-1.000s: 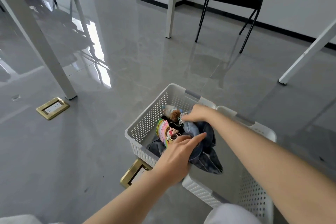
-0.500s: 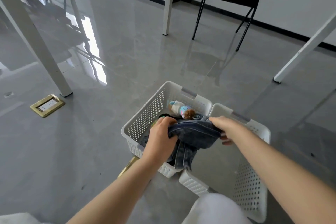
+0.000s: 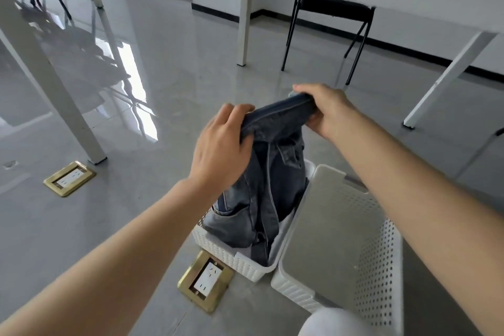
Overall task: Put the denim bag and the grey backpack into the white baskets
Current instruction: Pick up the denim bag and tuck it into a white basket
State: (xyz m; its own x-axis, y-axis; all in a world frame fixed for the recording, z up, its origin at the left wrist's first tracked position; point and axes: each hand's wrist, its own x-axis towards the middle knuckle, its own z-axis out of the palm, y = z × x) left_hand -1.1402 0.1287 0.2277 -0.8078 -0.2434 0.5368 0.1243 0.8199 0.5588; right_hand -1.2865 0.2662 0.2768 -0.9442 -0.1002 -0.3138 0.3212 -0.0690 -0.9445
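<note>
Together, left hand [image 3: 221,150] and right hand [image 3: 326,109] clench limp denim bag [image 3: 261,194] — above perforated basket [image 3: 231,254].

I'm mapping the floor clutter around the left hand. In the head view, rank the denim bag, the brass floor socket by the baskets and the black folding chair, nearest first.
From the left hand:
1. denim bag, gripped in it.
2. brass floor socket, on the floor below, by the basket's near corner.
3. black folding chair, far back by the wall.

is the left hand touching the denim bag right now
Touching. The head view shows the left hand clamped over the left end of the denim bag at its top edge, fingers curled over the fabric with no gap, above the white basket.
</note>
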